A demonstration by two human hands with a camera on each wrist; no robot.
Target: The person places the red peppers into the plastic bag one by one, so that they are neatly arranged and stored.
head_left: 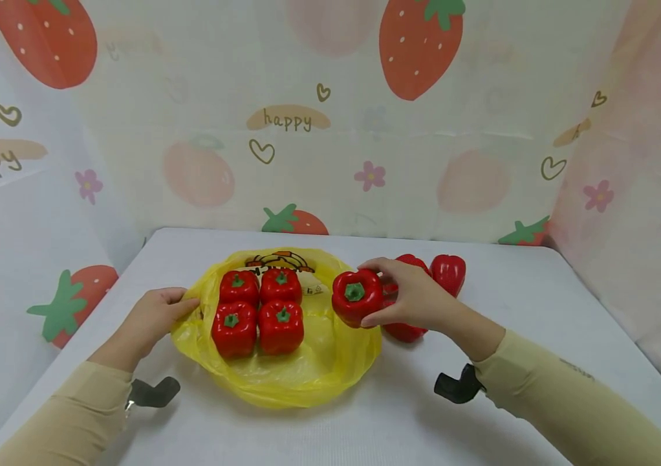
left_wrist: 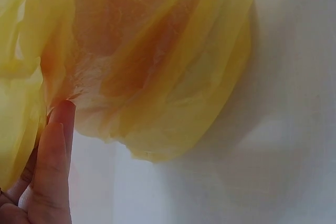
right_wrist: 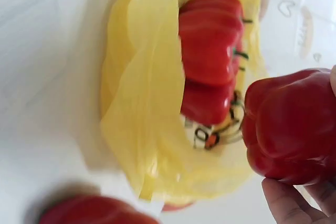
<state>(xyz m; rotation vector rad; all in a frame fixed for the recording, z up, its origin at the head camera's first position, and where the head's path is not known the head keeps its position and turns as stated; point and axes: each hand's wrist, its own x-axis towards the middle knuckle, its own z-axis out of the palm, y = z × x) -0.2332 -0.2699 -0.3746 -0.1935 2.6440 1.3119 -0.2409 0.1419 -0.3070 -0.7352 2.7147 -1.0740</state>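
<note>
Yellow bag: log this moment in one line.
left hand: holds yellow bag at left rim; right hand: grips red pepper near right rim; in bag: four red peppers; table: loose red peppers

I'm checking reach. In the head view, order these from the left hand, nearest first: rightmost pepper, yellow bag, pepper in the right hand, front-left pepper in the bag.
1. Yellow bag: left hand grips its left rim.
2. Front-left pepper: inside the bag.
3. Held pepper: in the right hand, by the bag's right rim.
4. Rightmost pepper: right of the bag.
</note>
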